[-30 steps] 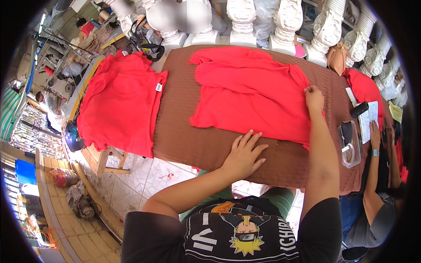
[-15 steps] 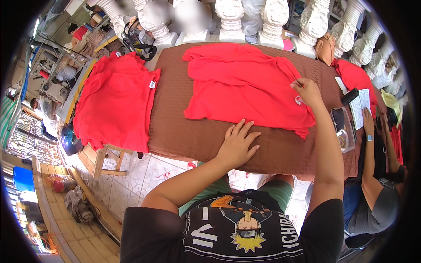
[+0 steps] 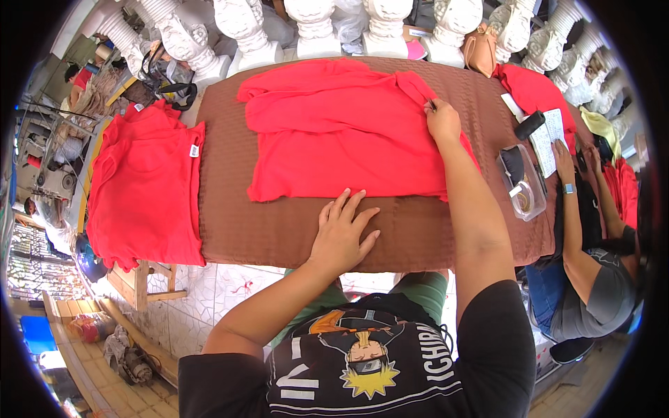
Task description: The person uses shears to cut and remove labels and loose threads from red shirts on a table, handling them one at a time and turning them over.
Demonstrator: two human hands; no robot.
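Note:
A red shirt (image 3: 327, 150) lies spread and creased across a brown quilted cloth (image 3: 230, 230) on the table in front of me. My left hand (image 3: 341, 233) rests flat on the cloth at the shirt's near edge, fingers spread and holding nothing. At the shirt's right side, my right hand (image 3: 443, 120) is closed around a small dark tool (image 3: 433, 106) whose tip shows between the fingers; its exact kind is unclear. My right forearm hides part of the shirt's right edge.
A pile of red shirts (image 3: 146, 188) with white tags sits at the left. To the right are a clear plastic box (image 3: 523, 184), a black case (image 3: 530, 126), a written sheet (image 3: 547, 139) and a co-worker's hand (image 3: 563, 159). White balusters (image 3: 317, 28) line the far edge.
My view has shifted right, so the table appears further left. My right hand has moved slightly up along the shirt's right edge, its forearm now over the white print. My left hand stays flat.

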